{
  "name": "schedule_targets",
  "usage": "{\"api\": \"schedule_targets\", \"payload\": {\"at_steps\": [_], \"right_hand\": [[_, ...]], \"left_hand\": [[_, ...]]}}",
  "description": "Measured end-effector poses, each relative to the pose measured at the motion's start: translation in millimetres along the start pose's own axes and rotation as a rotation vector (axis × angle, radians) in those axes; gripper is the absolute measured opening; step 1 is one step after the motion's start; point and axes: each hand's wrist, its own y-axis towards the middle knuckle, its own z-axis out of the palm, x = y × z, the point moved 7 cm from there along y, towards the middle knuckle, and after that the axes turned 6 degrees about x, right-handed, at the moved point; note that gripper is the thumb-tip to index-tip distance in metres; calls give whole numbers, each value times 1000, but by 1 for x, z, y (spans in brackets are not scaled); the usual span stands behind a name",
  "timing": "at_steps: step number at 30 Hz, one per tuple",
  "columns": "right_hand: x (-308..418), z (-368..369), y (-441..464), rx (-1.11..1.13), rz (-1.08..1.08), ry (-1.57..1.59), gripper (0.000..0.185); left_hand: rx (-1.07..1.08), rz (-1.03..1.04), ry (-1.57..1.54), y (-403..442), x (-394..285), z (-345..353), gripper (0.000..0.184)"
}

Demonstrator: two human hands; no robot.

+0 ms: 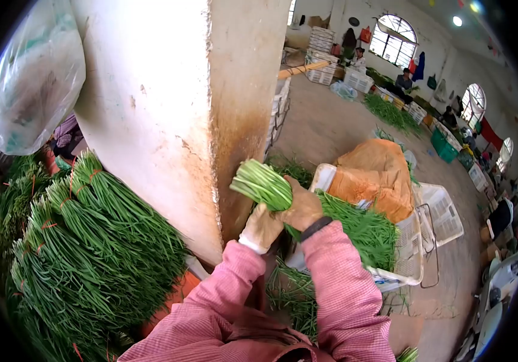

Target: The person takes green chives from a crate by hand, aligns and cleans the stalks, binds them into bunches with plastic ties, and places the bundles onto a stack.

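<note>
A bunch of green chives (262, 186) is held up in front of the wall corner, its pale cut stalk ends pointing up and left. My right hand (301, 208) is wrapped round it from the right. Closed against the underside of the same bunch is my left hand (262, 228); its fingertips are partly hidden. Leafy ends hang below, mostly covered by my hands and sleeves. Just right of my hands stands a white plastic crate (413, 247) with loose chives (361, 232) in it.
Banded chive bundles (96, 241) are piled at the left. A whitewashed pillar (150, 114) stands close ahead. An orange sack (374, 175) lies over the crate, and another white crate (443, 211) adjoins it. Loose leaves (292, 295) litter the floor. Other people (404, 81) sit farther back.
</note>
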Motion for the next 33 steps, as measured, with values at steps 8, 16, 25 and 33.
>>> {"api": "schedule_targets", "payload": {"at_steps": [8,16,25,33], "right_hand": [[-63,-23,-72,-604,-38,1274,61],[-100,9,-138,-433,82,2185,46],[-203,106,-205,-846,572,1850,31],[-97,19,-254,-534,-38,601,31]], "left_hand": [[154,-405,891,-15,79,20,75],[426,-1441,446,-113,52,36,55],[35,-1078,76,-238,66,29,68],[69,-1207,140,-238,73,30,68]]}}
